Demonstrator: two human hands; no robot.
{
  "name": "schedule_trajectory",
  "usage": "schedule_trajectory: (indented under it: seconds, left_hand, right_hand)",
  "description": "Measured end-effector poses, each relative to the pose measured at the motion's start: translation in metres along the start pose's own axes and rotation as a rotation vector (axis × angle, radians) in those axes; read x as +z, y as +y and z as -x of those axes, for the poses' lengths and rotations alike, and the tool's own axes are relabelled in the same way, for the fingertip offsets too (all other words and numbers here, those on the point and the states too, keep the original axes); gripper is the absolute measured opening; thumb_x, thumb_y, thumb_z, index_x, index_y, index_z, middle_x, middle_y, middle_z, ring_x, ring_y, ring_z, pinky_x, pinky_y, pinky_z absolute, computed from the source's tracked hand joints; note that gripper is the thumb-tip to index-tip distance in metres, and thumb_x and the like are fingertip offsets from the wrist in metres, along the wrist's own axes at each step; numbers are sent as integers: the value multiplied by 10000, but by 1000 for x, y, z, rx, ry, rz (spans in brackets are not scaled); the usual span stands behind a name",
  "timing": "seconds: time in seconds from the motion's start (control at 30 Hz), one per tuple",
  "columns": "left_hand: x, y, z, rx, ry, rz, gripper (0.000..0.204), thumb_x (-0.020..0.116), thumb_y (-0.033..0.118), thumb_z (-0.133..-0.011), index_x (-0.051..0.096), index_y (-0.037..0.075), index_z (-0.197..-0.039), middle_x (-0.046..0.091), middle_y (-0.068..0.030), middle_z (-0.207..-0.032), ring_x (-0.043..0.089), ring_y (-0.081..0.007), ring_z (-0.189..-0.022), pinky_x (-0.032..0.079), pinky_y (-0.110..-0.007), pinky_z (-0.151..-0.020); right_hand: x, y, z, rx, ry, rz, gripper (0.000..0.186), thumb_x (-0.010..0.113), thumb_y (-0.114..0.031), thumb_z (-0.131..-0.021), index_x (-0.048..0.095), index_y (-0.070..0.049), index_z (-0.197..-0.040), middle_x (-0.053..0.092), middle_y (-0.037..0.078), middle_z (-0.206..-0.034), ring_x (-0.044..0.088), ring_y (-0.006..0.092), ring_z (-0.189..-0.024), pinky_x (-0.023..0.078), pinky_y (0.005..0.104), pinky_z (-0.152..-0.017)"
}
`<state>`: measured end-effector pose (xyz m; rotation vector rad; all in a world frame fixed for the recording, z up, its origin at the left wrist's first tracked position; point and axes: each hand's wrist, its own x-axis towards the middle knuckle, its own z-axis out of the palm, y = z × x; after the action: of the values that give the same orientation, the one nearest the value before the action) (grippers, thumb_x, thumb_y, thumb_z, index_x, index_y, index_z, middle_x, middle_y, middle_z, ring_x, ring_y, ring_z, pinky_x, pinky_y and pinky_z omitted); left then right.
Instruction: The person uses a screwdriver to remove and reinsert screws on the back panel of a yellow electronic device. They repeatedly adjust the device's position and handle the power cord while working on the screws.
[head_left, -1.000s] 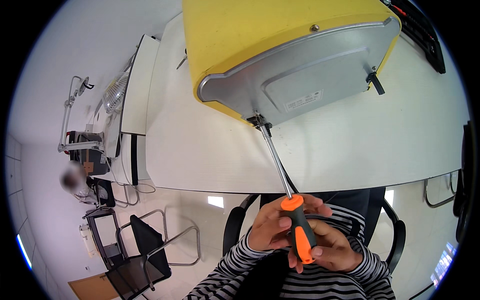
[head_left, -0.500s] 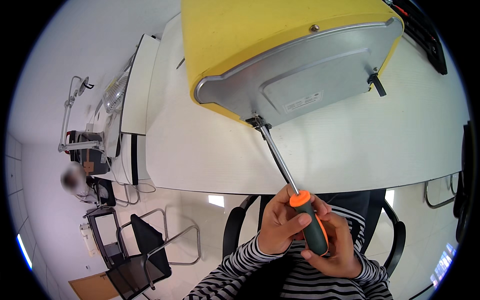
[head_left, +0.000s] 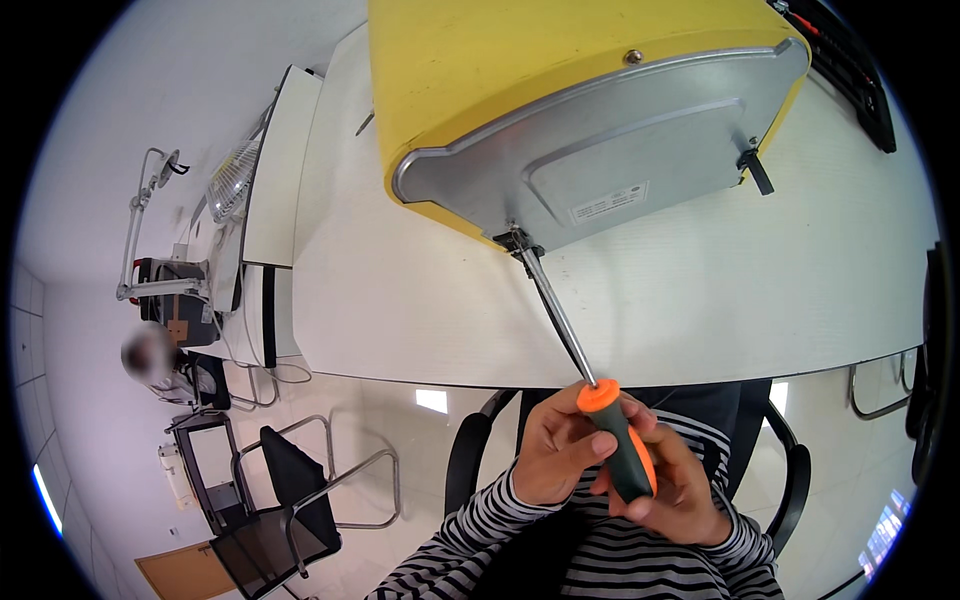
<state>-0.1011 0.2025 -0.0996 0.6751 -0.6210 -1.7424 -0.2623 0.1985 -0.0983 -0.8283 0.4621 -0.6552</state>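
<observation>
The left hand [head_left: 558, 455] and right hand [head_left: 685, 497] both hold a green-and-orange screwdriver [head_left: 626, 458]; its tip end is at a black fitting [head_left: 514, 242] on a yellow case [head_left: 480, 75].

The screwdriver [head_left: 600, 396] has a dark green and orange handle [head_left: 628, 462] and silvery shaft [head_left: 562, 320]. The housing [head_left: 480, 70] is yellow, its panel [head_left: 640, 150] metallic grey (the label [head_left: 608, 201] whitish). The counter [head_left: 760, 290] is white, the sleeves [head_left: 487, 515] striped black and grey.
</observation>
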Motion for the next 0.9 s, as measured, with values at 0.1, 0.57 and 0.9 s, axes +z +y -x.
schedule_trajectory:
  seconds: [0.1,0.57,0.9]
  left_hand:
    - [4,-1,-2,35,50,-7,272,557,106,-777,459,-13,-1001,534,-162,-939,512,-221,-953,413,-343,-831]
    - [-2,-2,3,57,-45,19,327,439,95,-813,426,-73,-1094,512,-221,-1017,495,-299,-996,404,-384,-854]
    - [11,3,-4,42,191,-123,278,545,130,-763,469,-41,-969,537,-194,-891,522,-287,-933,429,-384,-814]
  right_hand:
    - [8,-1,-2,-211,197,594,609,719,-152,-652,344,37,-1093,546,154,-929,588,216,-852,475,284,-723]
    - [-1,5,-7,303,-272,-1013,523,419,-262,-869,216,53,-1233,466,231,-1051,562,193,-720,469,246,-532]
    - [7,2,-1,-149,127,403,539,590,-56,-758,268,29,-1182,542,185,-939,581,190,-816,468,273,-724]
